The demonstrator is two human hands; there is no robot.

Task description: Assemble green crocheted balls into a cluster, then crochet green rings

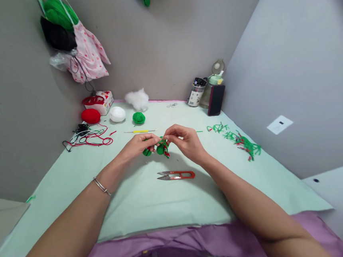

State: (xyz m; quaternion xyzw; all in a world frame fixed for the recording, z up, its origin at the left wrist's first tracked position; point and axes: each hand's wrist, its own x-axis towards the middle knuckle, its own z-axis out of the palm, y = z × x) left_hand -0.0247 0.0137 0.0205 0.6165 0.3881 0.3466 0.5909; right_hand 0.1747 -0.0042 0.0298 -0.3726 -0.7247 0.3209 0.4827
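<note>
Both my hands meet over the middle of the pale green table cover [142,203]. My left hand [139,144] pinches a small green crocheted piece with red bits [159,148] from the left. My right hand [184,140] pinches the same piece from the right, fingers closed on its top. A metal bangle sits on my left wrist. Red-handled thread snips [175,175] lie flat on the cover just in front of my hands.
A yellow-handled crochet hook [140,131] lies behind my hands. Red [90,116], white [117,114] and green [138,117] yarn balls, white stuffing [137,98] and a box [99,101] sit at the back left. Yarn scraps [245,143] litter the right; jars [196,91] stand in the corner.
</note>
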